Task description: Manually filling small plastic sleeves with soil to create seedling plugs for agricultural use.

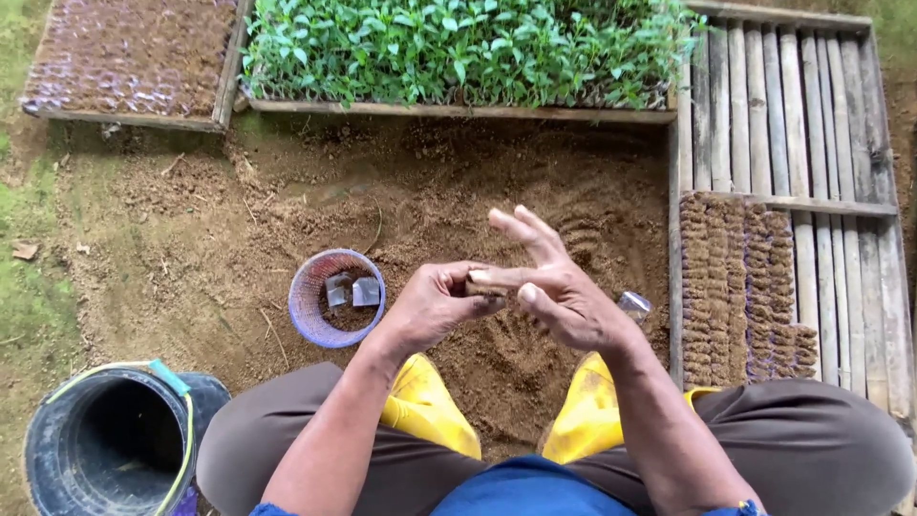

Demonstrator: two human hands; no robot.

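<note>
Over loose brown soil (pixel 478 191), the left hand (pixel 435 306) grips a small soil-filled plastic sleeve (pixel 485 285); the right hand (pixel 559 291) presses it, fingers spread. A round purple mesh basket (pixel 310 311) sits left; green seedlings tray (pixel 458 43) far.

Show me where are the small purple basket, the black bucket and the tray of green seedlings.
small purple basket (pixel 308 304): head view, on its left woven wall.
black bucket (pixel 53 435): head view, on the left rim.
tray of green seedlings (pixel 458 112): head view, on the wooden front edge.
</note>
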